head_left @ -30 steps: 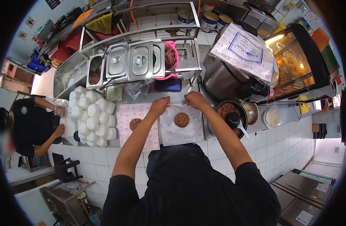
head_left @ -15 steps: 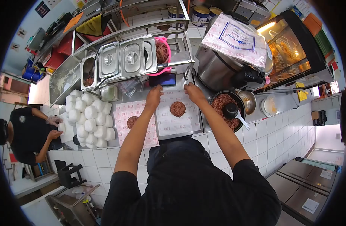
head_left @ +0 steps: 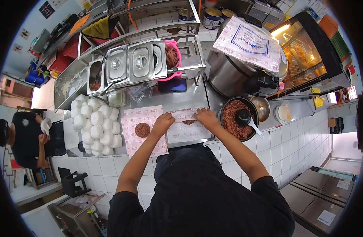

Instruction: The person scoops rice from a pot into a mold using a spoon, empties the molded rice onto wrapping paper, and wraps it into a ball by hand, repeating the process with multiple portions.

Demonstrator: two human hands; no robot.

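Note:
My left hand (head_left: pixel 164 122) and my right hand (head_left: pixel 205 117) pinch the two far corners of a printed paper sheet (head_left: pixel 189 135), folded over toward me. The fold covers most of a reddish-brown round portion (head_left: pixel 188 122). Left of it, a second sheet (head_left: pixel 153 147) lies flat, partly behind my left forearm, with another round portion (head_left: pixel 142 130) on it. To the right of my right hand is a black pot (head_left: pixel 238 118) of reddish-brown grains, with a black round tool and a white-handled spoon in it.
White wrapped bundles (head_left: pixel 97 118) are piled at the left. Beyond them a co-worker (head_left: pixel 25 134) holds something white. Lidded steel trays (head_left: pixel 140 61) and a phone (head_left: pixel 172 85) lie past the sheets. A large cooker (head_left: pixel 229 75) and a lit glass cabinet (head_left: pixel 302 59) stand right.
Both my hands have come toward me with the sheet's far edge, folding it over the round portion. The co-worker's hands have risen, now holding a white item.

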